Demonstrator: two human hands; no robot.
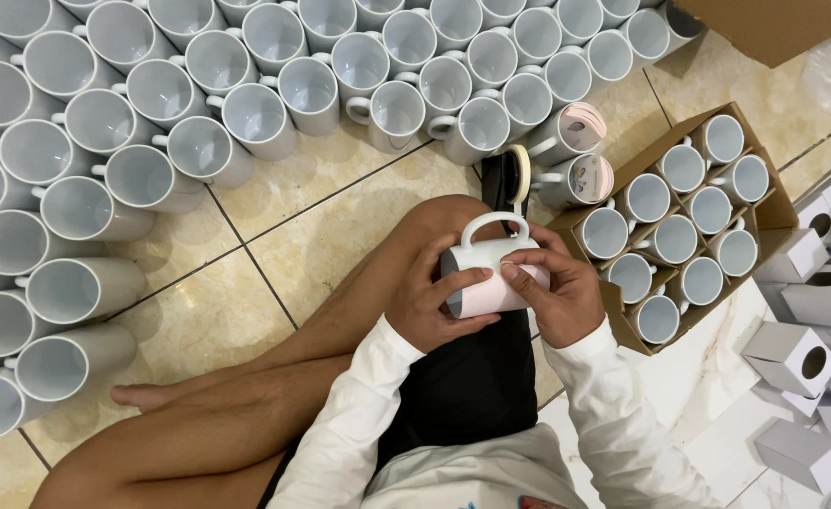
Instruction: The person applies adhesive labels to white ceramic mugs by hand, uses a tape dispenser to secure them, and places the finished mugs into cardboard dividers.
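Two bare hands hold one white mug [487, 273] over the person's lap, handle uppermost, lying on its side with a pale pink sheet [491, 294] wrapped round its body.

- Left hand [430, 306]: clasped round the mug's near end, thumb across the pink sheet, fingers curled beneath.
- Right hand [557, 297]: closed on the mug's far side, fingertips pressing the sheet's edge against the wall of the mug.
- Sleeves: white, long, on both arms; dark shorts beneath; bare legs folded on the floor.
- Tape roll [519, 174]: pale, standing on edge just beyond the knee, beside a dark object that cannot be made out.
- Wrapped mugs [576, 151]: two, lying on their sides next to the tape roll, each with a pinkish sheet round it.
- Cardboard box [623, 316]: open, with divider cells, to the right of the hands; about a dozen white mugs stand upright in the cells, mouths up.
- Loose white mugs [199, 151]: many, packed closely in rows on their sides across the upper left of the floor, mouths toward the camera.
- Small grey-white cartons [792, 353]: several, each with a round hole in one face, heaped at far right.
- Floor [321, 226]: cream tile with dark grout lines.
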